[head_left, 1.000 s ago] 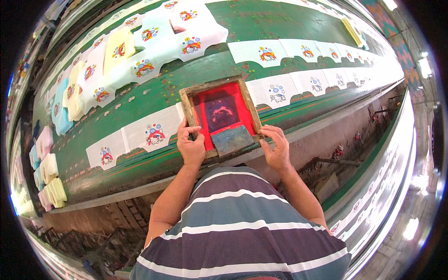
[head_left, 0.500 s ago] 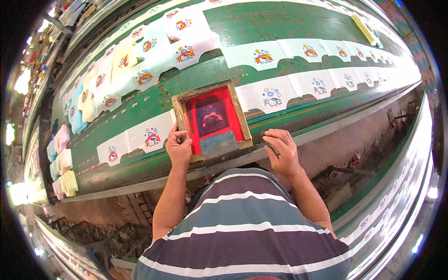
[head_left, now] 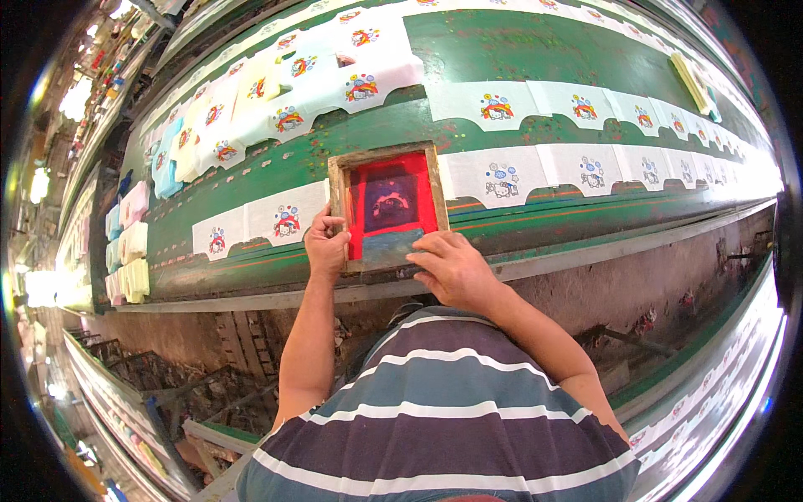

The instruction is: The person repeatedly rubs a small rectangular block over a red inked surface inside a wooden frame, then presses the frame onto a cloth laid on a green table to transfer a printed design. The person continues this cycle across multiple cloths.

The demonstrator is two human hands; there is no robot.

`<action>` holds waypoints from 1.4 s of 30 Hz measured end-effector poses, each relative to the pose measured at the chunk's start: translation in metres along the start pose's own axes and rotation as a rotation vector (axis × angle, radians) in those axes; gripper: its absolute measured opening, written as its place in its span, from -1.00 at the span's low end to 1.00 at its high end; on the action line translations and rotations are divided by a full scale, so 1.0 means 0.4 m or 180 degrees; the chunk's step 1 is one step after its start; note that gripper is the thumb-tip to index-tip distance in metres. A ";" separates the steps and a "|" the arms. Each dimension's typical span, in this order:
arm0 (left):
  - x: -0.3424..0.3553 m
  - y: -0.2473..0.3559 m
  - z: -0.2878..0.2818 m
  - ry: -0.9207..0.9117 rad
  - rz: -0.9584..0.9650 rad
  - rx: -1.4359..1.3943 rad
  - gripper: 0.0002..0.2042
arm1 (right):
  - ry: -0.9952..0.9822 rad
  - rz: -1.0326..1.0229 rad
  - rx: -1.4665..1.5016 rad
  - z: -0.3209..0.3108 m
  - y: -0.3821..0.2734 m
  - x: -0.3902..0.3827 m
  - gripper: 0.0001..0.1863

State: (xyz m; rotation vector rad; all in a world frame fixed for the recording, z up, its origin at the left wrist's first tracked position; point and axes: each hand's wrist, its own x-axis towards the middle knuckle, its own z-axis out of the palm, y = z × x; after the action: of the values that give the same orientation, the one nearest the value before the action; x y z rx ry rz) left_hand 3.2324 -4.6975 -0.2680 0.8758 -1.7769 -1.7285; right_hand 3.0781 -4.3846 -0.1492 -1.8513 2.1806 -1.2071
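A screen printing frame (head_left: 338,197) with a wooden rim and red mesh lies on the green table in front of me. Its mesh bears a dark square with a faint figure. My left hand (head_left: 326,243) is closed on the frame's left side near the lower corner. At the near end of the mesh lies a flat grey-blue piece (head_left: 386,246); I cannot tell if it is loose. My right hand (head_left: 454,266) is over the frame's near right corner, fingers bent together at that piece's right edge. What they grip, if anything, is hidden.
White cloth pieces with printed figures (head_left: 502,180) lie in rows along the green table (head_left: 493,50). Pale yellow and blue pieces (head_left: 171,155) overlap at the left, near folded stacks (head_left: 134,243). A yellow stack (head_left: 693,84) sits far right. The table's near edge (head_left: 577,251) is beside me.
My right hand has moved left from beside the frame to its near right corner, its fingers closing. My left hand stays on the frame's left side. The view has shifted slightly.
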 end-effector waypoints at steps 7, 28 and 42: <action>-0.003 -0.026 0.021 0.0050 0.0437 0.0121 -0.73 | -0.0756 -0.0144 -0.0660 0.055 0.006 0.073 -0.49; -0.028 0.000 0.078 0.0288 0.1062 0.0550 -0.77 | -0.0835 0.0251 -0.0712 0.044 0.179 0.359 -0.59; -0.036 -0.003 0.077 0.0321 0.1145 0.0308 -0.73 | -0.0523 0.0340 -0.0551 0.067 0.247 0.380 -0.47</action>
State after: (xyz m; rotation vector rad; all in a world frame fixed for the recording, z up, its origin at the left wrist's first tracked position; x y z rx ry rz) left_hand 3.2193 -4.6661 -0.2699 0.6216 -1.8317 -1.3569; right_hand 2.9661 -4.5291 -0.1574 -1.7933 2.3214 -0.8399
